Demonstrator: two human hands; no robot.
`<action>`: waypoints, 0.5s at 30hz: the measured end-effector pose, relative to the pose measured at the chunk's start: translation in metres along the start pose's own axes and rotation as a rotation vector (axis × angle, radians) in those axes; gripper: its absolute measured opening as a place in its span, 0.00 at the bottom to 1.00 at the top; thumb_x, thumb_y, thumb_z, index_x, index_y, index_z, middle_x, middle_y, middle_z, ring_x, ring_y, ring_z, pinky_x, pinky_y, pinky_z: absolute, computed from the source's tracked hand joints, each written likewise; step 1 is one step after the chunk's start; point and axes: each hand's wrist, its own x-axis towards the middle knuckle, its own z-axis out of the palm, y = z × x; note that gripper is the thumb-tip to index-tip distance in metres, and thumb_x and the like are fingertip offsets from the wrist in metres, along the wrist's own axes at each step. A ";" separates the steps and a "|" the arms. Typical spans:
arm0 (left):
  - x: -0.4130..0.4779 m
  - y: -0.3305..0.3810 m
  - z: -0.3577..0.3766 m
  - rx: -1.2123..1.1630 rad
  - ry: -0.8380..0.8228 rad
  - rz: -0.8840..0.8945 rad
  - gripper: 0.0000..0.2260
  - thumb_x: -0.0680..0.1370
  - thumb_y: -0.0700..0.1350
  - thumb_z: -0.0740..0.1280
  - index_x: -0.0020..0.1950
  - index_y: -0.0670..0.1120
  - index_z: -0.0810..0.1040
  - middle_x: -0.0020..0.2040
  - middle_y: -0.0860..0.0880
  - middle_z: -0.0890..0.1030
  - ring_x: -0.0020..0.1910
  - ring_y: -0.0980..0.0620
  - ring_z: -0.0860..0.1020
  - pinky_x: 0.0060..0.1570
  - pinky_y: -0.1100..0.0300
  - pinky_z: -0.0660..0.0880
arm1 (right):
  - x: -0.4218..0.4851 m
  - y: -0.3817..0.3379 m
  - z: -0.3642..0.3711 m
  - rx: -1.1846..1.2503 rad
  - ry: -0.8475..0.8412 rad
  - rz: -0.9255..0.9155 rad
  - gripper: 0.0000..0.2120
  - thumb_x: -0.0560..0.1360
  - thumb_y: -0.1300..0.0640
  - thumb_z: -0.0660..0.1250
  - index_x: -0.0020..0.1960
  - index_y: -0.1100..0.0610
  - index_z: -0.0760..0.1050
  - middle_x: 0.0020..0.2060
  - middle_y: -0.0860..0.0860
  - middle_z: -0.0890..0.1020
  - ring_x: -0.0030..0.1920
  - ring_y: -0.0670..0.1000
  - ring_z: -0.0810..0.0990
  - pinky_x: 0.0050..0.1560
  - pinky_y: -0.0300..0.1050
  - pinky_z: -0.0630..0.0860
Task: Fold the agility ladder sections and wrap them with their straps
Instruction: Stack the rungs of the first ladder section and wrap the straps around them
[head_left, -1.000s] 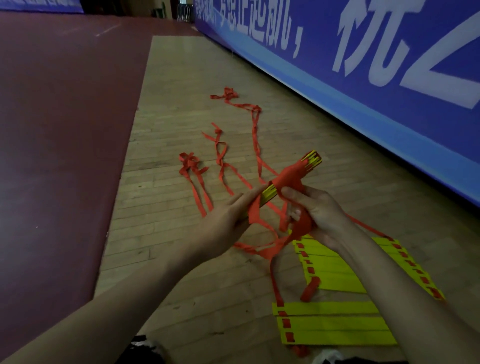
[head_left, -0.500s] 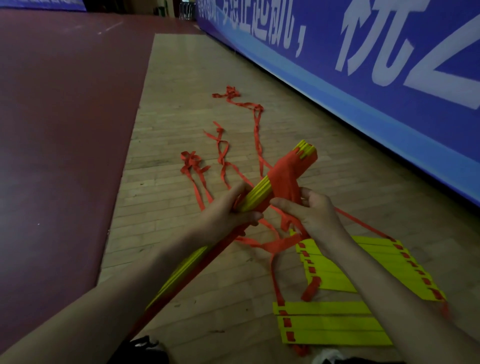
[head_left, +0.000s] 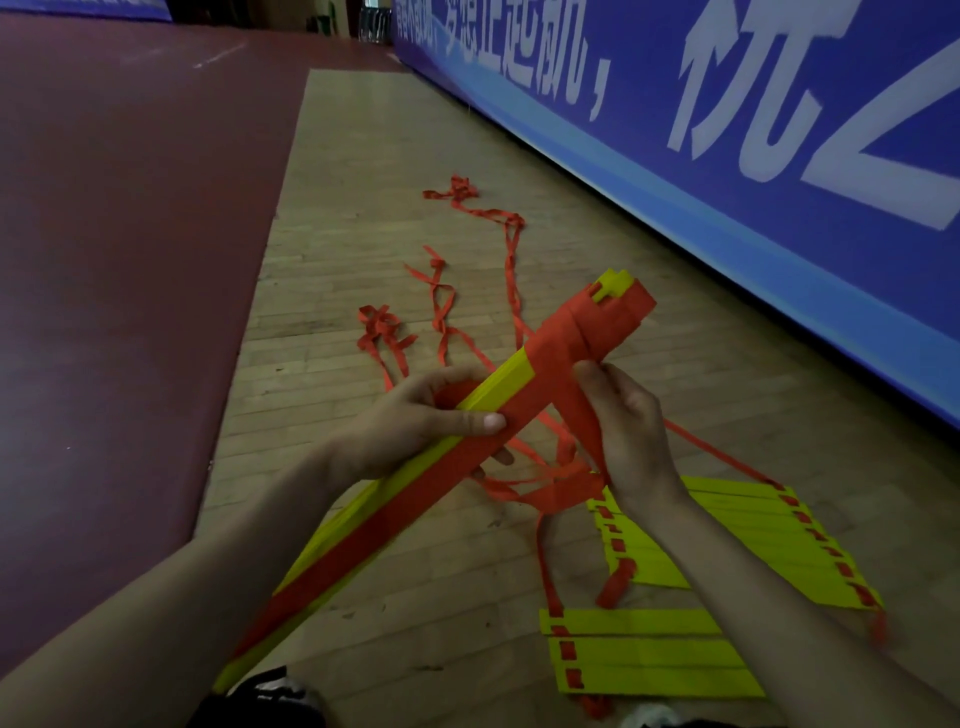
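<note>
Now that the bundle of rungs has swung round lengthwise and risen, the left hand curls round its middle and the right hand pinches the red strap taut, so wrapping looks well underway. Beyond lie folded sections and loose straps on the floor. The banner wall hems the right; open room lies to the left.
</note>
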 end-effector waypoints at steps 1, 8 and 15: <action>0.000 -0.001 -0.001 0.014 0.012 -0.001 0.18 0.72 0.37 0.69 0.61 0.35 0.72 0.45 0.42 0.82 0.43 0.39 0.82 0.36 0.53 0.81 | 0.001 0.000 0.000 -0.023 -0.017 0.027 0.11 0.69 0.46 0.68 0.39 0.55 0.75 0.22 0.42 0.72 0.22 0.40 0.67 0.23 0.35 0.63; 0.000 -0.005 -0.006 0.079 0.116 -0.031 0.16 0.70 0.39 0.71 0.56 0.38 0.75 0.39 0.44 0.83 0.37 0.47 0.83 0.33 0.55 0.80 | 0.007 0.009 -0.006 -0.077 -0.205 0.141 0.04 0.72 0.65 0.70 0.46 0.60 0.80 0.35 0.49 0.85 0.35 0.44 0.82 0.37 0.36 0.78; -0.002 -0.006 -0.007 0.084 0.125 -0.050 0.19 0.69 0.40 0.71 0.57 0.35 0.74 0.41 0.41 0.82 0.38 0.45 0.83 0.34 0.53 0.80 | 0.009 0.009 -0.014 -0.091 -0.298 0.232 0.07 0.66 0.62 0.73 0.44 0.59 0.81 0.35 0.50 0.84 0.35 0.46 0.81 0.37 0.38 0.78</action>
